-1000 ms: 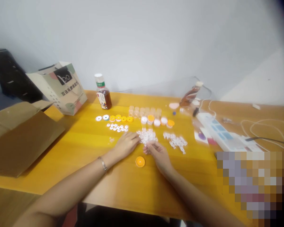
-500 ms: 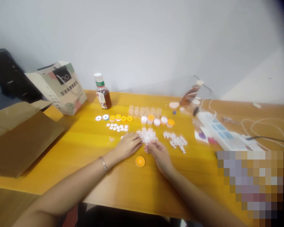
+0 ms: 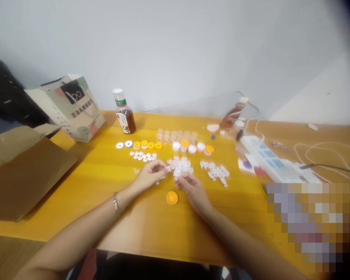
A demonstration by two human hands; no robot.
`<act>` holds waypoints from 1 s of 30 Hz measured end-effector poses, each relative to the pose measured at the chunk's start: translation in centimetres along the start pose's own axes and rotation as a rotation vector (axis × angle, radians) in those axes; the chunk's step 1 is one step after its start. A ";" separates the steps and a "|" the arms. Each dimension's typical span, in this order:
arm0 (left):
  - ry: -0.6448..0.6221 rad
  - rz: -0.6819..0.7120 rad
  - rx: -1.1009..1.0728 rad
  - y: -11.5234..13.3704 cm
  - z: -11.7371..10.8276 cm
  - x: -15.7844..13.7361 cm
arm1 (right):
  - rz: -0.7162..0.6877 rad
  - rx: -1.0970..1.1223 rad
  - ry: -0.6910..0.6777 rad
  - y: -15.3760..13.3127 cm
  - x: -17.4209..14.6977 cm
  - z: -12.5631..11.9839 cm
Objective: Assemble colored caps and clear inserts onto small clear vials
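Both hands are working at a loose pile of small white pieces (image 3: 182,165), which is lying between and just beyond the fingertips. The left hand (image 3: 150,173) is curling thumb and forefinger together at the pile's left edge; the right hand (image 3: 195,191) is bringing thumb and fingers together at its near edge. Whether either is gripping a piece, I cannot tell.

The work appears to be partway along. Much is already lying in order: beyond the left hand, small white discs (image 3: 145,156) are forming short rows, with a line of white and yellow rings (image 3: 144,144) behind them. Farther beyond the right hand, white and orange capped rounds (image 3: 192,149) are standing in front of clear cups (image 3: 179,137). What seems left is the white pile, plus a looser cluster (image 3: 217,172) lying right of the right hand. An orange cap (image 3: 172,198) is sitting alone on the worktop (image 3: 140,235), nearer the wearer than both hands.
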State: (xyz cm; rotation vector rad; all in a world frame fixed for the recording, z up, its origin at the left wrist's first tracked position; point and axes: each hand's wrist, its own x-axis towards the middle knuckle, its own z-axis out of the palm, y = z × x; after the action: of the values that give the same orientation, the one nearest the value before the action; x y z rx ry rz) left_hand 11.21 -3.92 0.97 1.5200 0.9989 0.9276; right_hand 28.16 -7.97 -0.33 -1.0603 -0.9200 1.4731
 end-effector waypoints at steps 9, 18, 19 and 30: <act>0.039 -0.197 -0.437 -0.1 -0.5 -0.3 | 0.084 0.044 -0.040 0.5 0.8 0.7; 0.006 -0.187 -0.262 -0.4 -0.5 -0.4 | 0.041 -0.011 -0.069 0.7 0.7 0.7; -0.004 -0.178 -0.231 -0.3 -0.5 -0.4 | 0.043 -0.019 -0.068 0.7 0.6 0.6; -0.133 -0.059 0.052 0.3 -0.5 -0.5 | -0.001 -0.225 -0.195 0.0 0.5 0.5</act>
State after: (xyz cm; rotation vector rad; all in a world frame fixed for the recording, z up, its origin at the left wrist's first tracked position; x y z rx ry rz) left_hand 10.65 -4.26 1.31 1.5657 0.9725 0.7541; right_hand 27.69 -7.52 -0.29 -1.0897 -1.2472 1.5165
